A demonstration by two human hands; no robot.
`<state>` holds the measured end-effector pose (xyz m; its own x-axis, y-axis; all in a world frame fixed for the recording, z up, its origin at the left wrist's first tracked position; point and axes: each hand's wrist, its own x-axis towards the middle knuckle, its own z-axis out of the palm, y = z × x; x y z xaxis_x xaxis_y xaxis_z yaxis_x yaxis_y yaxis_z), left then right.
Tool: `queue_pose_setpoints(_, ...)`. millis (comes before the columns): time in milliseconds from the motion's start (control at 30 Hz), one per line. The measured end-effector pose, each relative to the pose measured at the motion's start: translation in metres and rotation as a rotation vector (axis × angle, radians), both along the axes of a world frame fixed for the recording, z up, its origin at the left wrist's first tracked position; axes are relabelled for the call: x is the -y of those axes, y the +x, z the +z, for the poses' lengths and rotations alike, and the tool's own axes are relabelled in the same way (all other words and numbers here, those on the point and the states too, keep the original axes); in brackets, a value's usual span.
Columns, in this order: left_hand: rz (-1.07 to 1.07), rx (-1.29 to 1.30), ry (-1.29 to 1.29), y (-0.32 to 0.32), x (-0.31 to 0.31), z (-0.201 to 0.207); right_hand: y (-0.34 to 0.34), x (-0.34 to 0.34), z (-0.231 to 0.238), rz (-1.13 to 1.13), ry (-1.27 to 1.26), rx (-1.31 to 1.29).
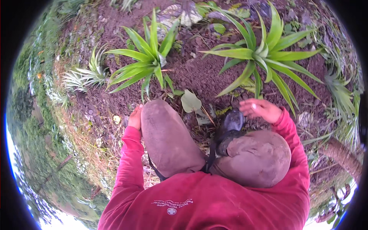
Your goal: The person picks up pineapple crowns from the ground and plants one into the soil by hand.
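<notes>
My right hand (262, 109) hovers over the soil just past my right knee, its fingers apart and nothing in them. Close by it, on the far side, grows a rosette plant (264, 57) with long, pointed green leaves. Beside my left knee is my left hand (135, 117), its fingers mostly hidden behind the knee. A second rosette plant (151, 57), similar in shape, rises from the soil ahead of that hand. Between the two plants lies a broad pale-green leaf (190, 101). The toe of a dark boot (234, 120) shows left of my right hand.
Dark loose soil (191, 74) surrounds the plants. Pale rocks (189, 16) lie at the far side. Smaller spiky plants stand at left (90, 73) and right (341, 92). A brown trunk (343, 157) leans in at lower right. Grass and bushes (42, 142) cover the left.
</notes>
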<state>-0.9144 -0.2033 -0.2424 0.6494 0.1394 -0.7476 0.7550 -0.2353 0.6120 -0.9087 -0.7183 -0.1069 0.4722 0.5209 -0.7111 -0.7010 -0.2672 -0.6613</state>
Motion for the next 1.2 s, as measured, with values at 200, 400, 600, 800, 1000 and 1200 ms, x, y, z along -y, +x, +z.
queue_pose_setpoints(200, -0.209, -0.073, -0.095, -0.062, -0.006, 0.065, -0.034, 0.015, -0.026, -0.309, 0.048, -0.256)
queue_pose_setpoints(400, -0.209, -0.374, -0.117, -0.145, -0.008, 0.132, -0.161, 0.025, -0.037, -0.587, -0.545, -0.168)
queue_pose_setpoints(600, -0.24, -0.587, -0.121, -0.19, -0.012, 0.179, -0.259, -0.007, -0.014, -0.408, -0.892, -0.242)
queue_pose_setpoints(800, -0.252, -0.769, -0.053, -0.255, -0.051, 0.221, -0.218, -0.102, 0.07, -1.035, 0.118, -0.641)
queue_pose_setpoints(1000, -0.446, -0.473, -0.193, -0.214, -0.043, 0.328, -0.162, -0.143, 0.2, -0.693, -0.118, -0.442)
queue_pose_setpoints(1200, -0.514, -0.381, 0.1, -0.153, -0.069, 0.356, -0.115, -0.155, 0.189, -0.447, -0.511, 0.114)
